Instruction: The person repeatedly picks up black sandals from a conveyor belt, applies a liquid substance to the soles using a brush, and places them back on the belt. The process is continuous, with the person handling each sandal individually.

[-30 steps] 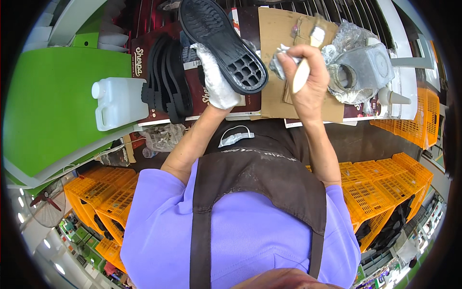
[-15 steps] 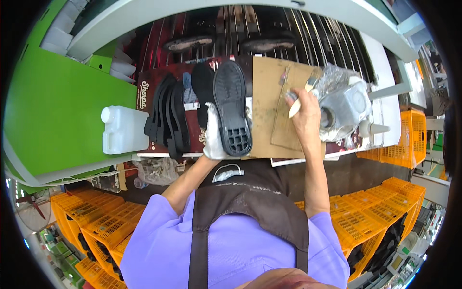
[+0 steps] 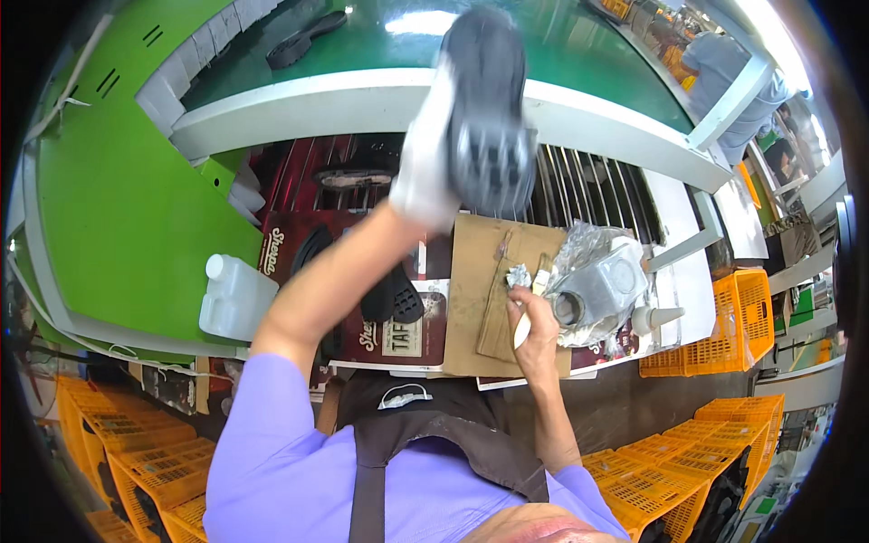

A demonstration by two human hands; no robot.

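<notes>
In my white-gloved left hand (image 3: 424, 176) is a black shoe sole (image 3: 491, 109), raised over the pale frame rail at the far side of the bench; both are blurred by motion. My bare right hand (image 3: 536, 344) closes around the pale handle of a brush (image 3: 522, 331), above a stained cardboard sheet (image 3: 465, 290). A crumpled whitish scrap (image 3: 518, 275) shows by its fingertips. To that hand's right, a translucent container (image 3: 608, 285) lies amid crumpled clear plastic. More black soles (image 3: 395, 303) rest on the bench left of the cardboard, partly hidden by my left forearm.
Beyond the rail (image 3: 299, 97) runs a green belt (image 3: 561, 50) bearing another sole (image 3: 306, 41). Metal rollers (image 3: 579, 185) lie below it. A white jug (image 3: 237, 299) stands left, a squeeze bottle (image 3: 655, 318) right. Orange crates (image 3: 715, 321) flank me. A co-worker (image 3: 738, 77) is at far right.
My left hand has lifted the sole off the bench area and carried it forward and up towards the green belt. The view has tilted farther ahead. My right hand still holds the brush.
</notes>
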